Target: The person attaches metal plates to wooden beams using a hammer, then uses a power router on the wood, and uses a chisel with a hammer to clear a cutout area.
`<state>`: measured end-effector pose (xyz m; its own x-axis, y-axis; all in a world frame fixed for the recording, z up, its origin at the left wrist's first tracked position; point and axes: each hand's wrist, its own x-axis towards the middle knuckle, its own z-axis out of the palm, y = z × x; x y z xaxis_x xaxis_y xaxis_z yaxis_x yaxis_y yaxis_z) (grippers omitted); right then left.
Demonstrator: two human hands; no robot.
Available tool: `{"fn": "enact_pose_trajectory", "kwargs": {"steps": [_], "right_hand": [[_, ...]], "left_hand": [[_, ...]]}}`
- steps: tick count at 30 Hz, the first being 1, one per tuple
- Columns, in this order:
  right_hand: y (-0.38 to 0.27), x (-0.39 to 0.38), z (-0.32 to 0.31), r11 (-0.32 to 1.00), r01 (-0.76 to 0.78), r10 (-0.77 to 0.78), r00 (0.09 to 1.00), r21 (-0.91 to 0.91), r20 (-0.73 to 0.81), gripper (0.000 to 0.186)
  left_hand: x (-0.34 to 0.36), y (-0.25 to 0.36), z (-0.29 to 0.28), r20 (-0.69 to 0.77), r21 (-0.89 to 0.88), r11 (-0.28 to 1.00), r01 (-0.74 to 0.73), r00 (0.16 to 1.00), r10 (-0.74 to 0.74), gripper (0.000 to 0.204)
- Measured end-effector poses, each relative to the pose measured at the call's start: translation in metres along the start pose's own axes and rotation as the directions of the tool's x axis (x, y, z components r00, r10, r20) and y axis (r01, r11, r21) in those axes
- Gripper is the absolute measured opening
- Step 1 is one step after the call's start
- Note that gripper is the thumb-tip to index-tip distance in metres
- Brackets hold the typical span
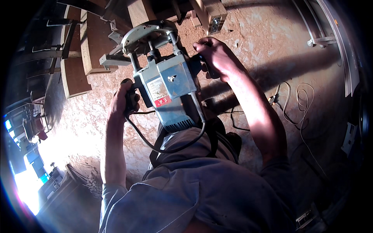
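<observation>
A blue-grey plunge router (176, 79) is tilted in front of my body, its round metal base (149, 33) facing away and its vented motor end close to my lap. My left hand (120, 99) wraps round the dark side handle on its left. On the other side my right hand (215, 56) grips the matching black handle. A black power cord (171, 150) loops from the router's body under its near end and back toward the left handle. The underside of the base and any cutter bit are hidden.
Wooden planks (95, 46) and a beam with a metal fitting (215, 23) lie just beyond the router. A thin cable (301, 108) coils on the dusty floor at right. A long pale panel (345, 50) stands at the far right. Glaring light falls on the left floor.
</observation>
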<state>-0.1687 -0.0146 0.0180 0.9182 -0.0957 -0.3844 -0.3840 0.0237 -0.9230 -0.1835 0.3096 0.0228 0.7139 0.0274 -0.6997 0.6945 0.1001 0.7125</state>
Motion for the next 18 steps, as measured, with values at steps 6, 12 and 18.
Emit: {"fn": "enact_pose_trajectory", "kwargs": {"steps": [6, 12, 18], "right_hand": [[0.0, 0.002, -0.001, 1.0, 0.003, -0.003, 0.999, -0.002, 0.033, 0.058], [-0.003, 0.002, -0.001, 0.999, -0.011, 0.012, 1.0, -0.035, 0.016, 0.05], [-0.01, -0.004, 0.004, 0.996, 0.015, -0.016, 1.0, -0.091, -0.009, 0.046]], "left_hand": [[0.001, 0.0, -0.002, -0.014, 0.013, 1.0, 0.02, 1.0, -0.019, 0.029], [0.003, -0.001, -0.002, -0.004, 0.015, 1.0, 0.017, 1.0, -0.016, 0.03], [0.003, -0.006, -0.003, -0.041, 0.001, 1.0, -0.021, 0.999, 0.021, 0.031]]}}
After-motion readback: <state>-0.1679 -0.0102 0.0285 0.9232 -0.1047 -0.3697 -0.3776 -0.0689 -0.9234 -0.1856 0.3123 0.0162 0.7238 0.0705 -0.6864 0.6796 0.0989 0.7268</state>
